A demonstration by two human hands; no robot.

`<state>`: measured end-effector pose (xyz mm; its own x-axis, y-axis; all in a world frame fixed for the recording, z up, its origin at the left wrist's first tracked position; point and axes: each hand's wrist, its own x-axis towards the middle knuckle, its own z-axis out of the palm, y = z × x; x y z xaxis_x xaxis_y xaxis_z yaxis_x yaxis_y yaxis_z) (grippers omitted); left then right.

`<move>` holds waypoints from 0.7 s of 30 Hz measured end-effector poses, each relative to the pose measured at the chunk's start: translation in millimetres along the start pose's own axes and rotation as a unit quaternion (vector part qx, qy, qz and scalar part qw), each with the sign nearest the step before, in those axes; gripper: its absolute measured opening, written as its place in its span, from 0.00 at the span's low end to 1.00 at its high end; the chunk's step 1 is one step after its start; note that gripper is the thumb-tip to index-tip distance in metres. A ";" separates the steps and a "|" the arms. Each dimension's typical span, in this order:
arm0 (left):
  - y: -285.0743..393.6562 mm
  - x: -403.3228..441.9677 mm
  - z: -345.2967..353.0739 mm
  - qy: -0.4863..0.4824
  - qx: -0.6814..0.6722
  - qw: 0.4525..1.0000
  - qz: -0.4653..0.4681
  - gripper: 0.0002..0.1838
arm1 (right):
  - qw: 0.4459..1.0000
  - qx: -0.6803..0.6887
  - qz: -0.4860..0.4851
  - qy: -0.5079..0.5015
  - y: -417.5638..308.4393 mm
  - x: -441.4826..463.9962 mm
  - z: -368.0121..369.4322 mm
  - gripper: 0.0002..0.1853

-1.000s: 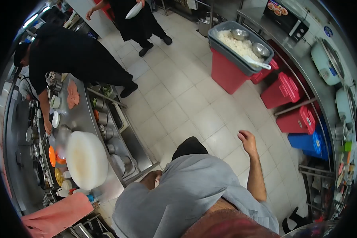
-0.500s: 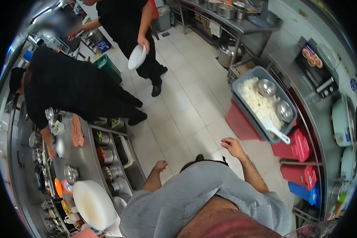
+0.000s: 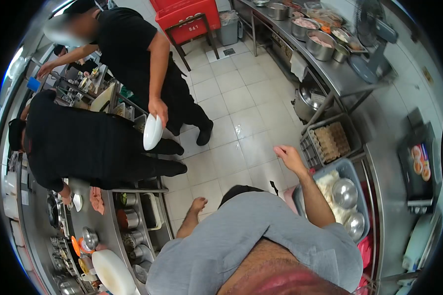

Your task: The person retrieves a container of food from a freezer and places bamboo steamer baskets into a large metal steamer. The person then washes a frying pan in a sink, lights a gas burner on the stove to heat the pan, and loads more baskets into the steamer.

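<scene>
My left hand (image 3: pixel 198 204) hangs in front of my body over the tiled floor, fingers loosely curled in, holding nothing. My right hand (image 3: pixel 290 156) is held out further forward, also loosely curled and carrying nothing. Beneath my right forearm stands a grey-blue tub (image 3: pixel 363 194) of white rice (image 3: pixel 327 184), partly hidden by the arm. Two metal bowls, a nearer bowl (image 3: pixel 353 226) and a farther bowl (image 3: pixel 345 193), rest on the rice. Beyond the tub, a grey crate (image 3: pixel 308 150) contains stacked egg trays (image 3: pixel 331 141).
On the left, one person in black (image 3: pixel 83 140) bends over a steel counter (image 3: pixel 104 231). Another person (image 3: pixel 133 44) stands beyond, holding a white plate (image 3: pixel 153 132). A steel table (image 3: pixel 330 76) with pots runs along the right, and a red bin (image 3: pixel 187 27) stands ahead on the tiled floor (image 3: pixel 231 132).
I have moved forward; the rice tub is now beside and under my right arm, and the egg crate and red bin show more fully. The standing person's plate appears lower and further left.
</scene>
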<state>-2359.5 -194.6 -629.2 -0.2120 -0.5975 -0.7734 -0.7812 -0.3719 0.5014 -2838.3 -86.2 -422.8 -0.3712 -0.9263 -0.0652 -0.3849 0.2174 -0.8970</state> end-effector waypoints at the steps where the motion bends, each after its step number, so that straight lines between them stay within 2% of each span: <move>1: -9.7 13.6 -7.7 -0.025 0.087 0.995 0.046 0.17 | 1.000 -0.003 -0.001 -0.007 -9.1 29.6 -6.1 0.14; 2: -11.5 27.3 -15.9 -0.047 0.173 0.979 0.092 0.16 | 1.000 0.006 -0.029 -0.008 -24.7 59.6 -11.6 0.14; 6: 24.5 76.3 -46.1 -0.046 0.177 0.983 0.034 0.15 | 0.997 0.001 -0.080 -0.023 -15.7 184.3 -4.9 0.13; 8: 57.3 115.5 -61.2 -0.033 0.263 0.961 0.078 0.14 | 0.996 -0.007 -0.080 -0.034 3.9 243.3 8.2 0.13; 9: 71.5 133.9 -66.4 -0.034 0.254 0.964 0.073 0.14 | 0.996 -0.017 -0.080 -0.040 14.9 269.0 15.5 0.13; 10: 87.7 156.2 -72.8 -0.016 0.240 0.965 0.105 0.14 | 0.995 -0.021 -0.081 -0.050 28.0 291.6 20.9 0.13; 11: 113.3 187.9 -86.9 0.009 0.226 0.964 0.141 0.14 | 0.996 -0.047 -0.035 -0.074 42.6 319.1 24.6 0.13; 13: 163.5 256.5 -117.1 -0.073 0.421 0.886 0.181 0.15 | 0.989 -0.092 0.039 -0.111 69.7 369.5 31.2 0.14; 15: 242.4 286.5 -141.8 0.010 0.302 0.941 0.154 0.15 | 0.981 -0.121 0.065 -0.137 85.4 410.8 20.8 0.15; 17: 332.4 302.4 -169.4 0.095 0.061 0.983 0.142 0.18 | 0.973 -0.117 0.142 -0.140 93.5 459.0 12.1 0.16; 19: 396.8 348.2 -192.1 0.131 -0.050 0.975 0.174 0.21 | 0.973 -0.117 0.139 -0.141 107.5 515.0 -0.1 0.16; 21: 463.2 371.9 -223.9 0.126 -0.070 0.974 0.177 0.22 | 0.971 -0.118 0.143 -0.147 110.0 580.3 0.7 0.16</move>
<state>-2668.7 -748.2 -597.7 -0.2883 -0.8545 -0.4322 -0.5936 -0.1947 0.7808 -3095.4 -600.0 -559.6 -0.2476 -0.8575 -0.4510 -0.4980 0.5120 -0.7000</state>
